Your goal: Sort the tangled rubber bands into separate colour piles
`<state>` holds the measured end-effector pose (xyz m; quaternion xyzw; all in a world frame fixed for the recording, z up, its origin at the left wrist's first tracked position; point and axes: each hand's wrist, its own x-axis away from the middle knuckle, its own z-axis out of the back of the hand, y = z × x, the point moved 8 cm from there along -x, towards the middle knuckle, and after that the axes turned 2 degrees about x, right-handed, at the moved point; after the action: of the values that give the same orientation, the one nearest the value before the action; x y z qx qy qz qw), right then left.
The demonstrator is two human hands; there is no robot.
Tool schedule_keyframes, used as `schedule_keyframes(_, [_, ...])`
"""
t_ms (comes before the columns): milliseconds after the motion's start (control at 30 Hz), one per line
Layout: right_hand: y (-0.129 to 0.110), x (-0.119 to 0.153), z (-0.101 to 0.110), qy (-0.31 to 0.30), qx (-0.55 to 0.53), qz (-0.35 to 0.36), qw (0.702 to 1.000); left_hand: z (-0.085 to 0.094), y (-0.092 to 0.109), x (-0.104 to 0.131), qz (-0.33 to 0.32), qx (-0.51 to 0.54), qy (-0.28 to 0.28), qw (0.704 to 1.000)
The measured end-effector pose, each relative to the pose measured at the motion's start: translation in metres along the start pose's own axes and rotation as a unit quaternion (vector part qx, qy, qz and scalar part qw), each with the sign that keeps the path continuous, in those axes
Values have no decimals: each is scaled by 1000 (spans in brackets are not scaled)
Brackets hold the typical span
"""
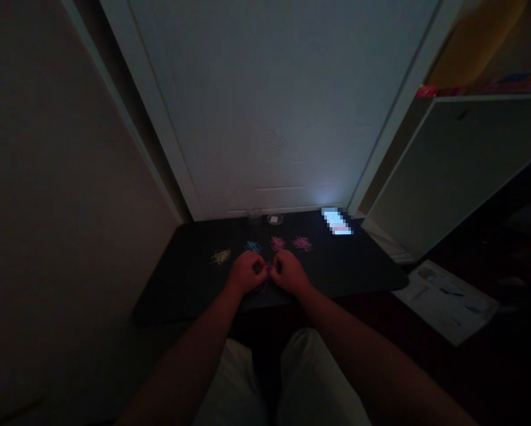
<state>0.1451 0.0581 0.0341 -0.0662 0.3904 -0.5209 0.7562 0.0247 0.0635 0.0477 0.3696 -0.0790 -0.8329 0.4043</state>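
Observation:
My left hand (249, 273) and my right hand (288, 271) meet over the near part of a dark table (180, 278). Fingers and thumb are curled together on each hand. Whatever lies between the fingertips is too small and dim to name. Just beyond the hands are small piles of thin sticks: a yellowish pile (221, 255) on the left, a blue pile (253, 246) behind my left hand, a pink pile (277, 242) behind my right hand, and a purplish-pink pile (302, 244) further right.
At the table's back edge stand a clear round container (254, 216) and a small round lid-like disc (274, 219) with a white square. A lit phone (336, 221) lies at the back right. Behind rises a pale panel (265, 106). A printed sheet (447, 302) lies lower right.

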Motion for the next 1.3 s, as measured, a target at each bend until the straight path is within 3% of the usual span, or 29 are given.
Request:
schedule_keyframes(533, [-9,0,-8,-40,52,50,997,-6,2,1,-16,1,-24,1000])
schedule_keyframes(1300, [-6,-2,-7,-58,86,20,994,-6,-3,-1,22,-15,-27,999])
